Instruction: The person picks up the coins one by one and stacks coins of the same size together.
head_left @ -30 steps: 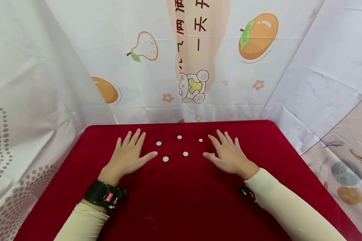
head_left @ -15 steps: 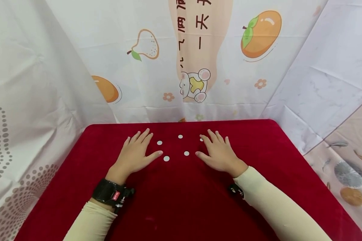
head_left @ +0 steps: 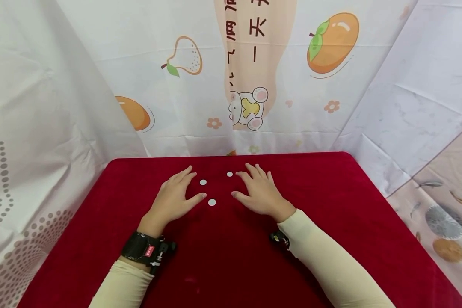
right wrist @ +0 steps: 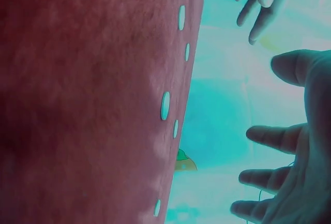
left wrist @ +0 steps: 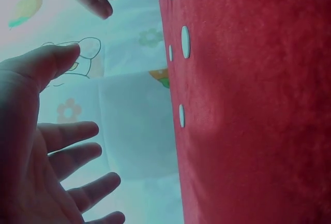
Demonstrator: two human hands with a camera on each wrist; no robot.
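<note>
Several small white discs lie flat on a red cloth-covered table. In the head view, three of them show between the hands: a near disc (head_left: 212,202), a left disc (head_left: 203,182) and a far disc (head_left: 229,174). My left hand (head_left: 173,196) hovers palm down just left of them, fingers spread and holding nothing. On the other side, my right hand (head_left: 261,191) hovers too, its fingers loosely extended, also holding nothing, and it hides the other discs from the head view. Both wrist views show a gap between fingers and cloth, with more discs (left wrist: 185,42) (right wrist: 165,105) along the surface.
The red tabletop (head_left: 223,256) runs back to a white printed curtain (head_left: 138,64) behind it. More curtains hang at the left (head_left: 31,107) and right (head_left: 392,107). A black wrist strap with a camera (head_left: 146,249) sits on the left forearm.
My right hand has moved left over the right-hand discs, covering them from the head view. My left hand shifted right a little, then nearly stopped. The visible discs stay put.
</note>
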